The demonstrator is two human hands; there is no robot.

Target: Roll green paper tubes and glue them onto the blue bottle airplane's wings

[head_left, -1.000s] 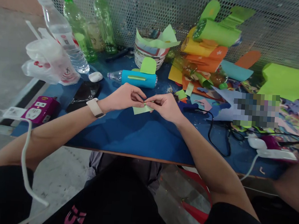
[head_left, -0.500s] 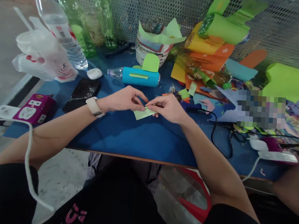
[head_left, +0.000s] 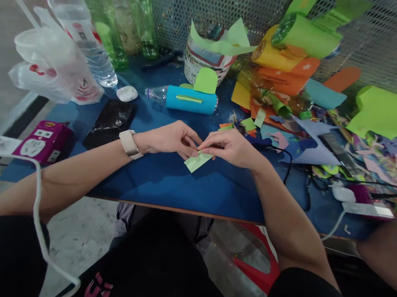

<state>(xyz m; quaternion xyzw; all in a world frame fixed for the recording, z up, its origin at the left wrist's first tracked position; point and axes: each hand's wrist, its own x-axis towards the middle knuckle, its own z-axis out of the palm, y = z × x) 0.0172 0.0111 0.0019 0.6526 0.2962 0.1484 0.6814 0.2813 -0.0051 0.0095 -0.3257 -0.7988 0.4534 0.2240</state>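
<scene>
A small strip of light green paper [head_left: 195, 162] is pinched between my two hands, just above the blue table. My left hand [head_left: 175, 139], with a pale watch band on its wrist, is closed on the paper's upper left side. Fingertips of my right hand [head_left: 230, 147] grip its upper right end, close to the left fingertips. Beyond the hands lies a plastic bottle wrapped in blue paper [head_left: 191, 105], with a rounded green paper piece [head_left: 206, 80] standing up from it and a thin green strip across its side.
Left are a black phone [head_left: 111, 120], a white earbud case [head_left: 127, 93], a purple power adapter [head_left: 46, 141] and a water bottle [head_left: 90, 48]. A paper-lined basket [head_left: 204, 61] stands behind. Paper-wrapped bottles [head_left: 306, 36], scraps [head_left: 383, 155] and a black cable [head_left: 289, 165] lie right.
Both hands and the green paper have shifted slightly down and right in the view. The paper's angle has changed, and more of its lower part shows.
</scene>
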